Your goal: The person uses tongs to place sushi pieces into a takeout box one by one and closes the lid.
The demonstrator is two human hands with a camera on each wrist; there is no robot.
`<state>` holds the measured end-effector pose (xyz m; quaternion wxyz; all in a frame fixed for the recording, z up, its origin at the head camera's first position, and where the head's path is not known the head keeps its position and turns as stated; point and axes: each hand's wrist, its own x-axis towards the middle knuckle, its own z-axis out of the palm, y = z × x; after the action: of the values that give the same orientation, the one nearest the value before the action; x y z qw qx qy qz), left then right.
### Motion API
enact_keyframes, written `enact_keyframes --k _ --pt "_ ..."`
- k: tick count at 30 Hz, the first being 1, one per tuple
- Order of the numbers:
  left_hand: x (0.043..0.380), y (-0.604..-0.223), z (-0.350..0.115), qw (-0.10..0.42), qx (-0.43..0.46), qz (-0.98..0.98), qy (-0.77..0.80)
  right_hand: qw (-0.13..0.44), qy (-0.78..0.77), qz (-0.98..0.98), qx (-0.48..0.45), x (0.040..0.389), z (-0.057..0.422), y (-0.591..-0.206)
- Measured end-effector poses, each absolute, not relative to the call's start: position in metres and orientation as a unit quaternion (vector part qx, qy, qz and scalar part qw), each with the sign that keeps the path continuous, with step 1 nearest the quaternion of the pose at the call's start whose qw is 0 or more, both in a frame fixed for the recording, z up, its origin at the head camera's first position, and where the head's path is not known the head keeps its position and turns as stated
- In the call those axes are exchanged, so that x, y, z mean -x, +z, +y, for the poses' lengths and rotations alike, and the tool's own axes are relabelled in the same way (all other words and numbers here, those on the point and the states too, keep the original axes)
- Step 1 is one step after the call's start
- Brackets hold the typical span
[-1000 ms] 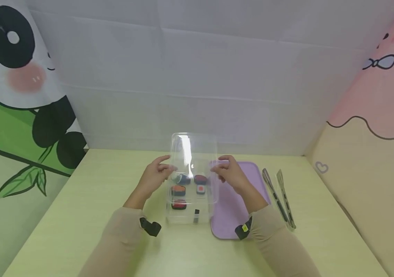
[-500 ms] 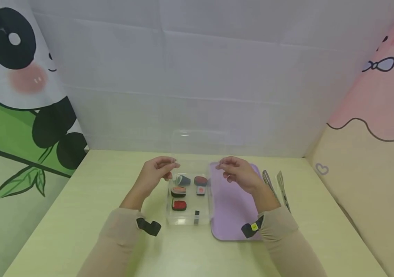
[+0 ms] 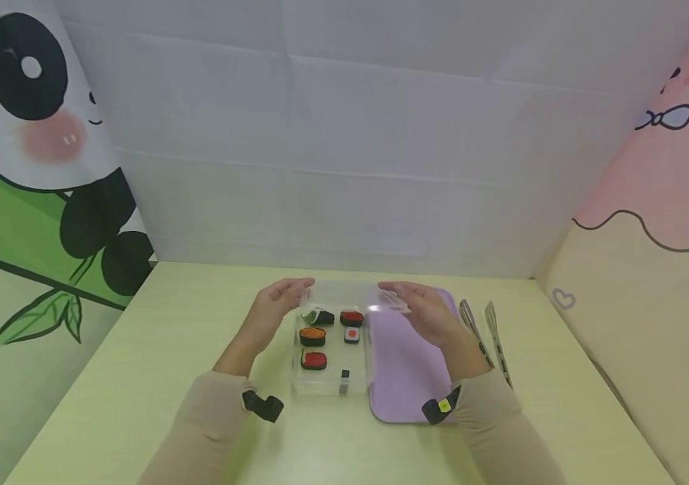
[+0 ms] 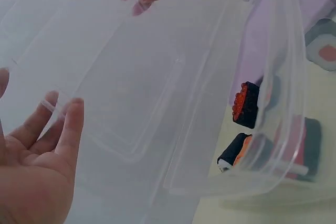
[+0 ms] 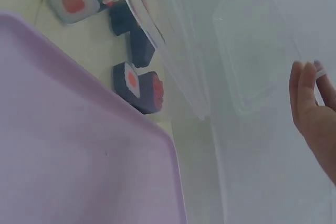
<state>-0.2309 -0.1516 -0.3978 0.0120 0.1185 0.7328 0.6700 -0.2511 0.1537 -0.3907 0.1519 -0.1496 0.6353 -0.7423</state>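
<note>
A clear plastic box (image 3: 333,385) sits on the table, holding several toy sushi pieces. Among them are a red-topped piece (image 3: 314,360), an orange-topped piece (image 3: 312,336) and a small white roll (image 3: 351,335). Its clear lid (image 3: 344,294) is at the far end of the box, tilted back. My left hand (image 3: 273,311) holds the lid's left edge; in the left wrist view its fingertips (image 4: 75,109) meet the plastic. My right hand (image 3: 425,315) pinches the opposite edge between thumb and fingers, as the right wrist view shows. Whether lid and box are joined cannot be told.
Right of the box lies a purple tray (image 3: 407,377), partly under my right forearm. Two long metal utensils, one a pair of tongs (image 3: 498,343), lie beyond it. A pale wall (image 3: 344,168) closes off the table's back edge.
The lid has swung from standing tall over the box to a low, backward tilt, leaving the sushi pieces plainly visible from above. My right hand has shifted right; my left hand moved slightly.
</note>
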Motion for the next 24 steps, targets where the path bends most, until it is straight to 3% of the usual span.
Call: enact_keyframes --k 5,11,24 --pt "0.224 -0.406 -0.139 -0.007 -0.086 0.771 0.632 0.091 -0.685 0.715 0.11 0.244 0.132 -0.402" --pt "0.219 -0.423 -0.133 0.009 -0.057 0.803 0.593 0.028 -0.646 0.755 0.108 0.236 0.11 -0.419" --pt "0.222 -0.448 -0.141 0.013 -0.03 0.828 0.56 0.007 -0.593 0.802 0.079 0.235 0.09 -0.45"
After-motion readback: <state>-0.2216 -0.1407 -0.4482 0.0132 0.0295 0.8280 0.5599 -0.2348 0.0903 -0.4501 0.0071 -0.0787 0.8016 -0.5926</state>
